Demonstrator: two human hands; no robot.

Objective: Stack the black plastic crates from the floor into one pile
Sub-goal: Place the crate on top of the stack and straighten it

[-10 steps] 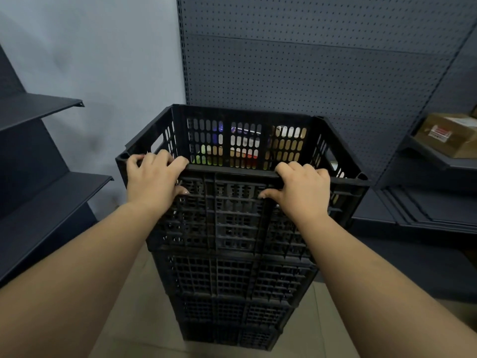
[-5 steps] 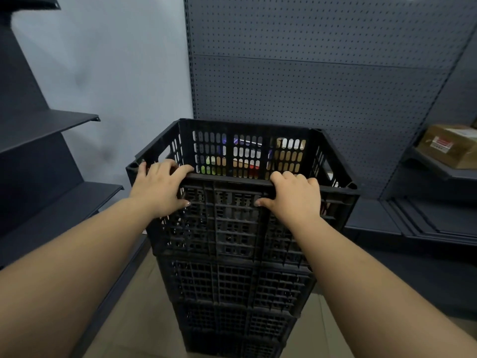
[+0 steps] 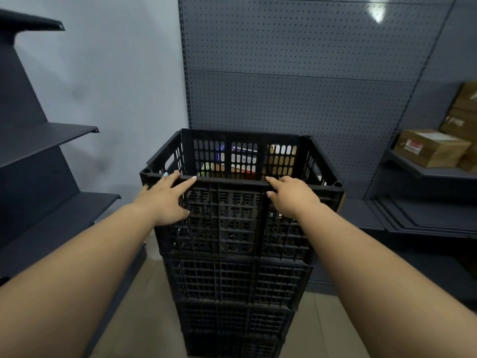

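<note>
1. risk, my read: the pile (image 3: 233, 288) is tall and narrow on the floor (image 3: 152, 301); a push on the top crate (image 3: 238, 192) near rim could tip it back toward the pegboard panel (image 3: 296, 81) or slide the top crate off its seat; cannot tell if it is fully nested on the far side.
2. risk: fingers could catch in the slotted wall if the crate settles.
3. task thing: four black crates visible, stacked in one column, top one level on the pile, between the empty shelving (image 3: 49, 140) and the shelf with cardboard boxes (image 3: 431, 147); no loose crates in view.
4. left hand (image 3: 165, 200): arm stretched forward, palm on near wall, fingers spread and flat, tips on the near rim; not gripping.
5. right hand (image 3: 293, 197): arm extended, knuckles up, fingers loosely curled, index tip touching the rim, thumb on the wall; open, holding nothing.
</note>
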